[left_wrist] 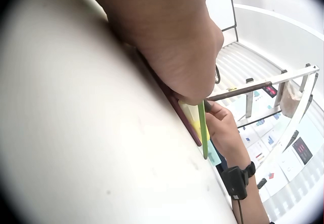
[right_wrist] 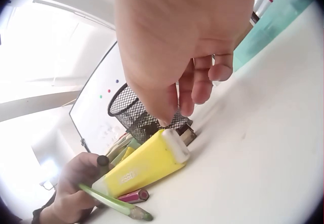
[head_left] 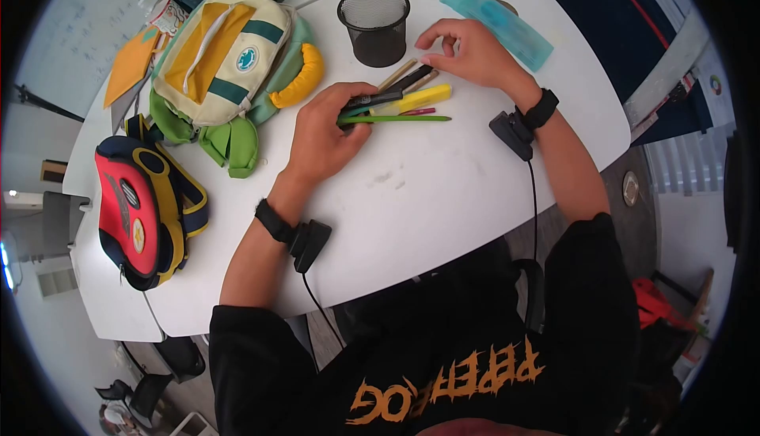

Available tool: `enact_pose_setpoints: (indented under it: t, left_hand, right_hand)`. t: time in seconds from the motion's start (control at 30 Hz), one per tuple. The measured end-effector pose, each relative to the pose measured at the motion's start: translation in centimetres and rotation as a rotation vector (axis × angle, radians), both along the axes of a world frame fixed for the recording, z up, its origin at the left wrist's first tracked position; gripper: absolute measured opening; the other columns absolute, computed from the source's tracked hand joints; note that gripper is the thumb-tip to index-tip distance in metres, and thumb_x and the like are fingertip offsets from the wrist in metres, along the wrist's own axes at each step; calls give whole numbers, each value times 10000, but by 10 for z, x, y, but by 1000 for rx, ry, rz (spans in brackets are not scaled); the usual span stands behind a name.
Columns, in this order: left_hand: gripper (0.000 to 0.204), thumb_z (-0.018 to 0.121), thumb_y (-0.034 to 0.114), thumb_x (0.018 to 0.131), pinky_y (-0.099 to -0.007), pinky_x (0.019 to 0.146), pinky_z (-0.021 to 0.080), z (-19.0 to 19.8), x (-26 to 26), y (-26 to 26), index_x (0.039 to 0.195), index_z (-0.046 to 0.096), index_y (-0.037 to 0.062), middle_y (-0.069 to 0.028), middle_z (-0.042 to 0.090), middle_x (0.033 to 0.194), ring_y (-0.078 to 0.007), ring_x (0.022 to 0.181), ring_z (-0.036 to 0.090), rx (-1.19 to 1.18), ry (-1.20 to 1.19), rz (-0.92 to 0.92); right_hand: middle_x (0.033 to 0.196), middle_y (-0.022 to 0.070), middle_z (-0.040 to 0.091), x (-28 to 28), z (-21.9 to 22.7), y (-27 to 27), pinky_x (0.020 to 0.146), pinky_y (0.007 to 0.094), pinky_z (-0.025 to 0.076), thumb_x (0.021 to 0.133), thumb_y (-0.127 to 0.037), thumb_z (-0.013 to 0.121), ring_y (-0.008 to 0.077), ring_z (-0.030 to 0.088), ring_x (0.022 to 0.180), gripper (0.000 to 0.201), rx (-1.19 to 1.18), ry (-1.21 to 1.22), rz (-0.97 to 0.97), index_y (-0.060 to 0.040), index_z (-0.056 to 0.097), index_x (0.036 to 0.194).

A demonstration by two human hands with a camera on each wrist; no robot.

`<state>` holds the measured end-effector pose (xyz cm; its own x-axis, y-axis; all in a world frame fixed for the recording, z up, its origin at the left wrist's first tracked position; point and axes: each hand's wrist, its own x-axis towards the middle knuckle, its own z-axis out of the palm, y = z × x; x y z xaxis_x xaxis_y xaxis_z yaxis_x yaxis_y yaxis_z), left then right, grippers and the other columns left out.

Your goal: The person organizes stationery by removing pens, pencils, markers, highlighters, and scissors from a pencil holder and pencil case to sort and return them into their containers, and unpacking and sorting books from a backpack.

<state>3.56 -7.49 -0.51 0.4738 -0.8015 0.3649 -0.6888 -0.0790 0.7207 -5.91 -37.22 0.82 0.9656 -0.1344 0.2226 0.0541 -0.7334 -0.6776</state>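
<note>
The left hand (head_left: 323, 134) curls round a green pencil (head_left: 408, 119) and yellow highlighter (head_left: 427, 96), probably to bunch them; beyond its fingertips, the right hand (head_left: 476, 54), fingers loosely bent, looks empty.

A black short-sleeved shirt (head_left: 451, 329) was worn, its chest printed with jagged orange lettering (head_left: 447, 382) — and both wrists (head_left: 521, 88) were circled by black bands (head_left: 543, 109), to which boxy black cameras (head_left: 311, 244) with thin dark cables (head_left: 535, 206) were fitted.

"BOSS" on yellow highlighter (right_wrist: 144, 159), unclear lettering (head_left: 447, 382) on shirt (head_left: 590, 309)
</note>
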Motion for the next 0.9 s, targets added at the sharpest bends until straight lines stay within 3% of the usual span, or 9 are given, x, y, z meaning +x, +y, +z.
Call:
enact_pose_setpoints:
  t: [0.07, 0.27, 0.33, 0.5, 0.57, 0.67, 0.8, 0.87, 0.9]
  left_hand:
    - [419, 678, -16, 807, -333, 907, 562, -3, 1, 0, 1226, 695, -4, -126, 737, 1074, -224, 986, 719, 6, 37, 30]
    - [407, 647, -46, 837, -342, 966, 554, -9, 6, 0, 1240, 685, -10, -131, 751, 1129, -234, 1034, 731, -91, -52, 116]
    - [386, 660, -40, 815, -388, 909, 575, -9, 6, -1, 1196, 698, 15, -156, 734, 1085, -326, 997, 730, -126, -74, 136]
    - [377, 631, -54, 828, -384, 901, 568, -10, 5, 0, 1192, 696, 17, -151, 725, 1084, -316, 961, 711, -123, -3, 156]
    - [377, 622, -60, 832, -381, 899, 564, -7, 7, -2, 1194, 694, 17, -149, 721, 1084, -313, 952, 704, -130, -51, 140]
    - [371, 613, -63, 837, -379, 894, 559, -12, 9, -2, 1190, 693, 18, -144, 715, 1087, -302, 964, 698, -151, -77, 165]
    - [377, 605, -94, 867, -304, 850, 541, -15, 7, 2, 1219, 685, 11, -92, 718, 1125, -192, 1003, 683, -133, -68, 186]
    - [364, 610, -91, 875, -298, 837, 540, -11, 9, 0, 1216, 683, 11, -85, 717, 1121, -182, 994, 677, -148, -57, 185]
    - [335, 620, -80, 889, -293, 828, 541, -11, 9, 1, 1207, 675, 10, -80, 715, 1113, -174, 989, 672, -139, -86, 200]
  right_hand:
    - [1018, -19, 732, -4, 4, 1, 694, 282, 477, 894, -234, 840, 122, 572, 765, 201, -163, 38, 51, -92, 810, 1033]
    - [1052, -3, 695, -9, 8, -6, 741, 269, 455, 922, -131, 804, 128, 555, 865, 144, -73, 48, 220, -54, 803, 1043]
    - [1039, -6, 698, -8, 8, -8, 742, 268, 458, 927, -124, 798, 123, 563, 866, 138, -100, 62, 230, -63, 799, 1050]
    - [995, -19, 704, -4, 8, -11, 739, 248, 465, 970, -117, 762, 94, 581, 846, 135, -87, 176, 159, -77, 765, 1100]
    - [930, -8, 722, -1, 5, -13, 699, 228, 469, 1013, -191, 740, 64, 586, 764, 171, 233, -15, 155, -62, 745, 1125]
    - [945, 3, 734, -3, 16, -20, 691, 220, 478, 1049, -218, 699, 47, 612, 775, 182, 380, -116, 65, -62, 735, 1136]
    - [928, -6, 727, -4, 10, -43, 674, 208, 474, 1070, -242, 667, 44, 603, 745, 225, 605, -342, 178, -75, 723, 1211]
    - [980, 79, 750, -2, 6, -45, 644, 245, 533, 1006, -234, 765, 116, 682, 769, 277, 989, -539, 54, -45, 673, 1186]
    - [815, 27, 731, -2, 25, -21, 558, 216, 468, 1057, -238, 697, 73, 603, 608, 161, 960, -609, -52, -80, 670, 1069]
